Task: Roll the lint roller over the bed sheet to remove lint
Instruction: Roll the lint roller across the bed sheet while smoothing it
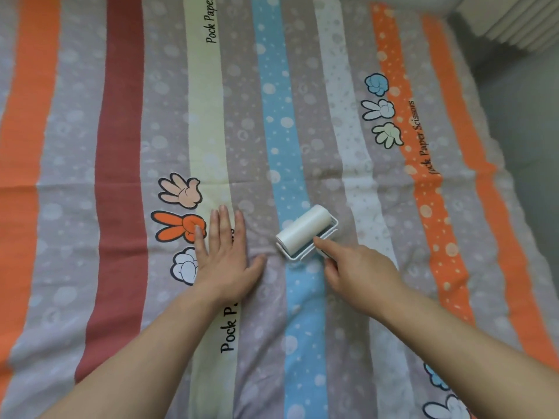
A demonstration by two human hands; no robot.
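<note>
Two hands on the striped fabric bed sheet (121, 146): left hand (225, 258) pressed flat, fingers spread. Right hand (360, 273) grips the white cylindrical lint roller (305, 229), which sits just ahead of it with its long axis slanted across the stroke.

I am counting one lint roller (305, 229), one bed sheet (127, 146) and two hands: left hand (225, 255), right hand (360, 273).
On the print I am tallying three cartoon hands (181, 228) left of centre, three more at upper right, two cut-off ones at lower right, three orange stripes (24, 146), one dark red, one blue.
</note>
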